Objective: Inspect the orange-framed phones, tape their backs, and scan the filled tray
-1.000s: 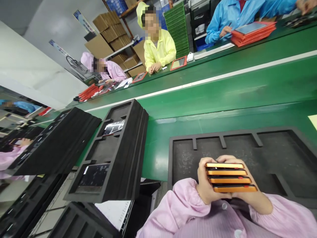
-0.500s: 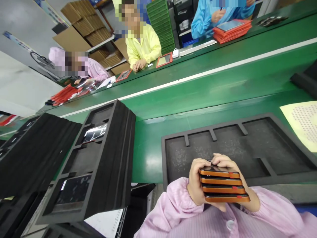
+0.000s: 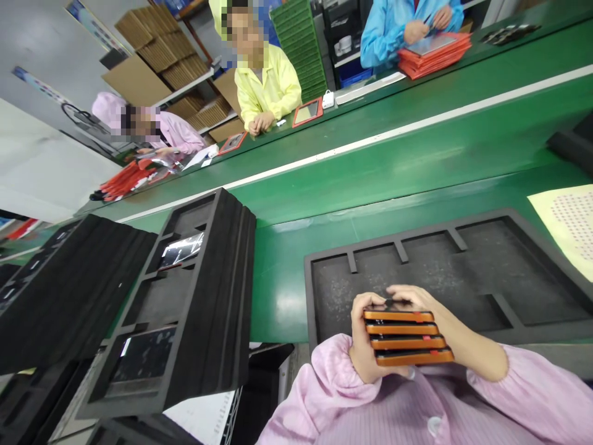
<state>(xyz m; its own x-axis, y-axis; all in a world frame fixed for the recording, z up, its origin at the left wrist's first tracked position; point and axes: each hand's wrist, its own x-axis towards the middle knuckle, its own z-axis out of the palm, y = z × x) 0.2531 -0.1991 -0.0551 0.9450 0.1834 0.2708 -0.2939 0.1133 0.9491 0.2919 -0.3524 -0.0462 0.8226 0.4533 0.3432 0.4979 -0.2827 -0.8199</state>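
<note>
A stack of several orange-edged phones [image 3: 407, 342] is held in front of my chest, ends towards me, with a dark glossy top face and small red tabs. My left hand [image 3: 362, 337] wraps round the stack's left side, its thumb partly showing below. Fingers of my right hand [image 3: 424, 304] curl over the far top end, and the palm lies along the right side. Beneath and beyond both hands lies a black foam tray [image 3: 398, 238] with shallow compartments.
Stacked black foam trays [image 3: 210, 296] stand on the left; the top one holds dark phone-like panels [image 3: 146, 355]. A yellow dotted sheet [image 3: 569, 225] lies at right. Across the green bench [image 3: 370, 161], several co-workers sit near red-orange pouches [image 3: 433, 59].
The phone stack has shifted slightly left and up with both hands. My right wrist has swung out, showing more forearm. Across the bench, the blue-sleeved co-worker's hands have come together over the pouches.
</note>
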